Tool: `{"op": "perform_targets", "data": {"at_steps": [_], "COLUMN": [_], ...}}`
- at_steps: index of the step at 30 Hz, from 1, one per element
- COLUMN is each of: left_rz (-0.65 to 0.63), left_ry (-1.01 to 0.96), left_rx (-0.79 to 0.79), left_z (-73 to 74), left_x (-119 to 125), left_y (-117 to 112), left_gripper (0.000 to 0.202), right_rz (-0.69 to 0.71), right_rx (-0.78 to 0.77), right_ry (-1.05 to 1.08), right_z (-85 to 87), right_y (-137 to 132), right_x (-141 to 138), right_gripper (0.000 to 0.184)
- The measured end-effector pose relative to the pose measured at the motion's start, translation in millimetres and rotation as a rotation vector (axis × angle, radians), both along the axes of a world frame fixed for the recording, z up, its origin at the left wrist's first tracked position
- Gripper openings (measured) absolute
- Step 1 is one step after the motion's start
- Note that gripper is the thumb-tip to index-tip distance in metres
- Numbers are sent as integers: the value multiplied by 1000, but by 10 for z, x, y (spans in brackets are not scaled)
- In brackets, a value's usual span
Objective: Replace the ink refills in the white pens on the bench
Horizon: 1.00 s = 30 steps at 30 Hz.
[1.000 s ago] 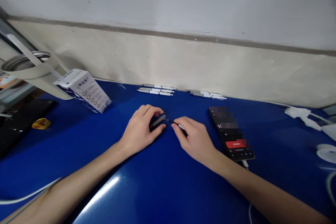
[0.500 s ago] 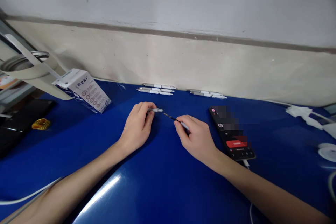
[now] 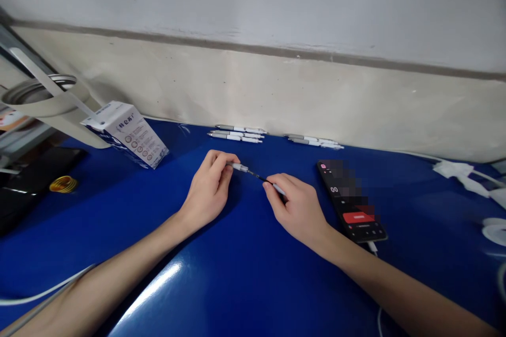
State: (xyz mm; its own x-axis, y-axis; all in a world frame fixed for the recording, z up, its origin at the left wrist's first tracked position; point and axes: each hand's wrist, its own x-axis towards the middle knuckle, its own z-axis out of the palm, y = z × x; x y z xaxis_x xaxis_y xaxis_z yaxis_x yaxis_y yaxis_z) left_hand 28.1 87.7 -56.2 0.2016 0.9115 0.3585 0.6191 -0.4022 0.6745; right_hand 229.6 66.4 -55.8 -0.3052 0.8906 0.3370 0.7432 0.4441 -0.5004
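Observation:
My left hand (image 3: 209, 189) rests on the blue table (image 3: 245, 274) and pinches a short grey pen tip piece (image 3: 239, 167) between thumb and fingers. My right hand (image 3: 296, 208) is closed round a white pen body (image 3: 278, 188). A thin dark refill (image 3: 259, 176) sticks out of that body toward the left. The refill's end meets the grey piece between the two hands.
Two small groups of white and grey pens (image 3: 237, 134) (image 3: 314, 141) lie along the wall. A white carton (image 3: 128, 134) lies tilted at the left, near a gold coil (image 3: 62, 184). A phone (image 3: 351, 202) with a red button lies right of my right hand, white cables (image 3: 462, 174) beyond.
My left hand turned the grey piece and brought it in line with the refill. The gap between piece and refill closed; the two now touch.

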Motion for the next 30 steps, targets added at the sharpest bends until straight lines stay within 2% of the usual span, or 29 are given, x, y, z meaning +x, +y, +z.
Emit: {"op": "perform_targets", "data": {"at_steps": [10, 30], "left_rz": [-13, -14], "left_ry": [-7, 27], "left_rx": [-22, 44], "left_z": [7, 19], "left_x": [-1, 11], "left_y": [-5, -29], "left_gripper": [22, 23], "right_rz": [2, -3], "right_rx": [-2, 13], "right_ry": [-15, -15], "right_z": [-3, -14], "right_y": [2, 8], "right_x": [5, -5], "right_gripper": [21, 21]}}
